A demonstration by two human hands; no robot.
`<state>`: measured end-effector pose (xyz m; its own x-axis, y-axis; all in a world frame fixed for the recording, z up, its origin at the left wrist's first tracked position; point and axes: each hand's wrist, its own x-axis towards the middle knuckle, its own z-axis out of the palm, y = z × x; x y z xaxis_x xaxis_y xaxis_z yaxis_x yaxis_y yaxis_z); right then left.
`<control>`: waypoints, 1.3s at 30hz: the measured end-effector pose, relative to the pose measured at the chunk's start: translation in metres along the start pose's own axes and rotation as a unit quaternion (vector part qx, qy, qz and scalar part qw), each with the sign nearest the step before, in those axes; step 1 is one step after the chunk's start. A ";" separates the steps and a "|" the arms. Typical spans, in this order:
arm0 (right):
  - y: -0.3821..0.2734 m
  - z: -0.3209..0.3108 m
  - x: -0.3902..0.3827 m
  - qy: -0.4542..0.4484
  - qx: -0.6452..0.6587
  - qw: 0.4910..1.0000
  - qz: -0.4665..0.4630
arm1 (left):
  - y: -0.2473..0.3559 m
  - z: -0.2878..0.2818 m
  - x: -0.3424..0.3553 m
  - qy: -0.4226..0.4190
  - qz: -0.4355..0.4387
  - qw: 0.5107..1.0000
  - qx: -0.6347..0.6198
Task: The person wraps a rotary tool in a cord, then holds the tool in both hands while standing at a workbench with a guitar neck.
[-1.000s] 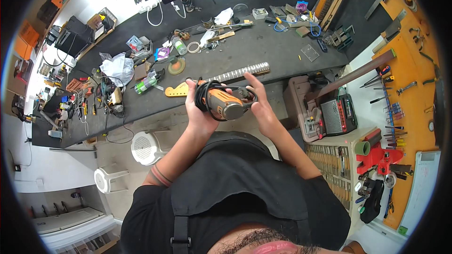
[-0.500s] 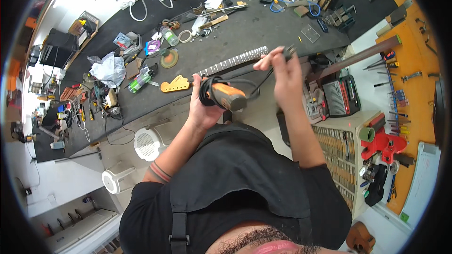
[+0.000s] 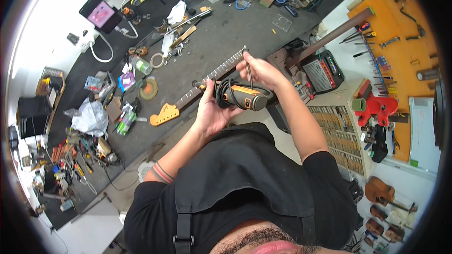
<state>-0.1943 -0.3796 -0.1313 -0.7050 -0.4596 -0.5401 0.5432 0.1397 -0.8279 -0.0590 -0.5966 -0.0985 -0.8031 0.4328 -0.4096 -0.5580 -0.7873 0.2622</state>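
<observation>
My left hand (image 3: pixel 210 114) is wrapped around an orange and black corded power tool (image 3: pixel 253 99), held in front of my apron over the bench edge. Its black cord (image 3: pixel 229 91) is coiled around the body. In my right hand (image 3: pixel 262 71), closed fingers grip the cord near its plug (image 3: pixel 245 51), which the fingers partly hide; a length of cord runs down from there to the tool. Just beyond both hands, a guitar neck (image 3: pixel 189 98) lies slantwise on the bench, its pale headstock (image 3: pixel 165 115) to the left.
Along the dark workbench (image 3: pixel 223 28) lie a clear bottle (image 3: pixel 141 65), a tape roll (image 3: pixel 157 60), a crumpled plastic bag (image 3: pixel 89 117) and hand tools. To the right stand a small speaker-like box (image 3: pixel 323 73) and a drawer cabinet (image 3: pixel 333 127). A red vise-like tool (image 3: pixel 378 108) sits on the cabinet.
My right hand has moved left and inward with the plug, toward the tool. The tool has turned slightly in my left hand, and the whole view has swung to the right.
</observation>
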 end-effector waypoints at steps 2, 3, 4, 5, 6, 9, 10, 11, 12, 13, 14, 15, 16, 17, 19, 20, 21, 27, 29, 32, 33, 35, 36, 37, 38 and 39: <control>0.007 -0.015 -0.015 0.049 0.002 0.999 0.024 | 0.008 -0.001 0.002 0.012 -0.003 0.999 -0.034; 0.015 -0.023 -0.022 0.113 -0.026 0.993 0.021 | 0.012 -0.002 0.005 0.004 -0.011 0.999 -0.032; 0.020 -0.022 -0.032 0.226 -0.100 0.967 -0.058 | 0.016 -0.003 0.007 0.010 0.001 0.999 -0.032; 0.026 -0.019 -0.044 0.335 -0.172 0.917 -0.135 | 0.021 -0.003 0.010 0.015 0.013 0.999 -0.033; 0.026 -0.017 -0.058 0.375 -0.209 0.866 -0.255 | 0.026 -0.003 0.013 0.016 0.013 0.999 -0.029; -0.027 0.043 -0.116 0.211 -0.287 0.873 -0.332 | 0.040 -0.015 0.022 0.020 0.014 1.000 -0.006; -0.040 0.059 -0.118 0.187 -0.358 0.840 -0.362 | 0.044 -0.014 0.021 0.021 0.017 1.000 0.006; -0.049 0.071 -0.118 0.165 -0.430 0.798 -0.389 | 0.046 -0.013 0.021 0.016 0.015 1.000 0.008; -0.053 0.074 -0.118 0.175 -0.433 0.794 -0.389 | 0.049 -0.012 0.023 0.015 0.006 1.000 0.015; -0.055 0.075 -0.116 0.167 -0.427 0.806 -0.374 | 0.051 -0.011 0.024 0.016 -0.001 1.000 0.022; -0.058 0.077 -0.116 0.156 -0.420 0.819 -0.359 | 0.051 -0.010 0.023 0.024 -0.006 1.000 0.016; -0.062 0.079 -0.117 0.159 -0.422 0.815 -0.365 | 0.054 -0.008 0.021 0.017 -0.002 1.000 0.020; -0.064 0.082 -0.118 0.151 -0.408 0.828 -0.354 | 0.056 -0.007 0.019 0.021 -0.007 0.999 0.029; -0.066 0.085 -0.119 0.142 -0.394 0.841 -0.343 | 0.058 -0.005 0.016 0.026 -0.012 0.999 0.038; -0.067 0.091 -0.117 0.155 -0.408 0.818 -0.376 | 0.061 -0.005 0.014 0.012 -0.011 0.999 0.044; -0.068 0.093 -0.117 0.153 -0.383 0.829 -0.378 | 0.062 -0.004 0.014 0.011 -0.018 0.999 0.029; -0.073 0.094 -0.115 0.151 -0.362 0.836 -0.385 | 0.066 0.001 0.016 0.004 -0.021 1.000 0.016; -0.078 0.098 -0.100 0.129 -0.217 0.840 -0.481 | 0.073 0.001 0.030 -0.040 -0.014 0.997 -0.066; -0.096 0.097 -0.098 0.104 -0.223 0.832 -0.497 | 0.081 -0.004 0.040 -0.047 -0.003 0.991 -0.126; -0.126 0.097 -0.101 -0.003 -0.319 0.835 -0.449 | 0.093 -0.018 0.051 -0.088 0.000 0.983 -0.159; -0.134 0.097 -0.101 -0.003 -0.321 0.833 -0.450 | 0.094 -0.015 0.051 -0.099 -0.005 0.979 -0.176; -0.153 0.094 -0.097 -0.058 -0.345 0.836 -0.422 | 0.100 -0.005 0.056 -0.090 -0.005 0.979 -0.181; -0.159 0.091 -0.093 -0.058 -0.374 0.821 -0.428 | 0.101 -0.006 0.060 -0.109 -0.023 0.977 -0.182; -0.166 0.086 -0.086 -0.061 -0.374 0.821 -0.428 | 0.102 -0.005 0.064 -0.127 -0.040 0.974 -0.183; -0.175 0.080 -0.078 -0.066 -0.405 0.785 -0.463 | 0.102 -0.003 0.070 -0.127 -0.037 0.974 -0.184; -0.184 0.075 -0.069 -0.073 -0.435 0.747 -0.498 | 0.103 0.000 0.074 -0.138 -0.048 0.978 -0.149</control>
<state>-0.2113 -0.4390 0.0698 -0.4700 -0.7976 0.3780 -0.7637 0.1528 -0.6272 -0.1760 -0.6456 -0.1023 -0.7988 0.5805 -0.1576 -0.5807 -0.8126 -0.0499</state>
